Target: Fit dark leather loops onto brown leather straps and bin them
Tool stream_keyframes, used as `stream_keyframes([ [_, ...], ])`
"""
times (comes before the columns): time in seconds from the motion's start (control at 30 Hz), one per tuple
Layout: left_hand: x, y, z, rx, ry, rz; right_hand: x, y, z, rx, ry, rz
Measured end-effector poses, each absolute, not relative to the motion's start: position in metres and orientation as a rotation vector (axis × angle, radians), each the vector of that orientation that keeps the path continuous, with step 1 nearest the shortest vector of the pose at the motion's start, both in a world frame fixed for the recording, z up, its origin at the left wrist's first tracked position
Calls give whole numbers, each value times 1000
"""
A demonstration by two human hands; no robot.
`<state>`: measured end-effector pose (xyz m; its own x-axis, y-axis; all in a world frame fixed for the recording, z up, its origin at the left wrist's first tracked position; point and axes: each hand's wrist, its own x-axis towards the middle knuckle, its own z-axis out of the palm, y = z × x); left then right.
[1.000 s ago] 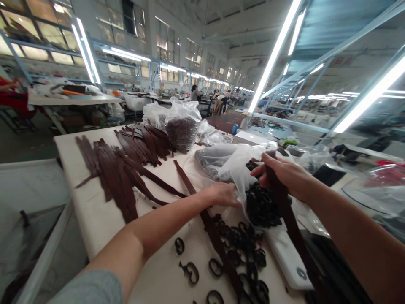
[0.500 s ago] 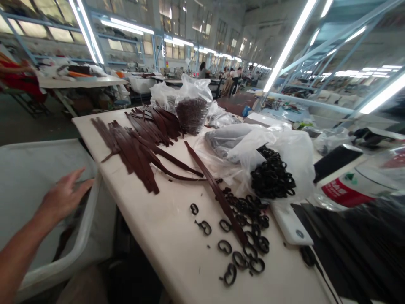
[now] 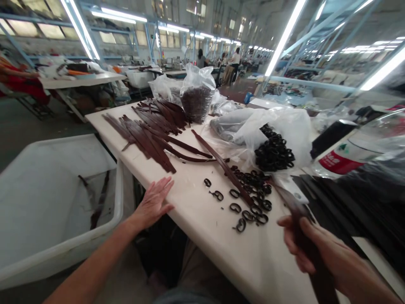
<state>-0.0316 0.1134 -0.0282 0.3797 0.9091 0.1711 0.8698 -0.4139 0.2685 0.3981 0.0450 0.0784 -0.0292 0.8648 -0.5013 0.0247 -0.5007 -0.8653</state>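
Note:
My left hand [image 3: 154, 202] lies flat and open on the near edge of the white table [image 3: 196, 228], fingers spread, holding nothing. At the lower right my right hand [image 3: 316, 253] is closed around a dark brown leather strap [image 3: 299, 217] that runs up from it over the table. Loose black metal buckle rings [image 3: 249, 198] lie scattered between my hands, with another brown strap [image 3: 224, 166] across them. A clear plastic bag [image 3: 284, 135] spills more black rings [image 3: 274, 153].
A pile of brown straps [image 3: 148, 131] covers the table's far left. A bag of dark small parts [image 3: 196, 99] stands behind it. A big white bin [image 3: 57, 202] with a few straps sits left of the table. A bottle with a red label [image 3: 357, 147] lies right. People work far off.
My left hand came back from over the white bin and now rests on the table edge. My right hand, out of view half a second ago, reappears holding a strap. The view shifted left.

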Motion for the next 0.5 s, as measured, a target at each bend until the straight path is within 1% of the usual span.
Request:
stream_keyframes([
  [0.07, -10, 124, -19, 2511, 1504, 294, 379, 49, 65, -1518, -989, 1693],
  [0.13, 3, 132, -12, 2516, 1417, 201, 366, 52, 56, -1485, -1078, 1708],
  [0.27, 1, 138, -10, 2555, 1434, 188, 360, 49, 51, -1463, -1196, 1478],
  [0.33, -9, 140, -14, 2540, 1575, 271, 365, 43, 53, -1463, -1253, 1383],
  [0.4, -15, 144, -14, 2464, 1717, 438, 368, 36, 57, -1459, -1343, 1374],
  [0.47, -11, 146, -7, 2336, 1712, 660, 367, 30, 63, -1443, -1478, 1408],
  [0.5, -4, 147, -1, 2243, 1633, 769, 365, 28, 67, -1436, -1560, 1427],
])
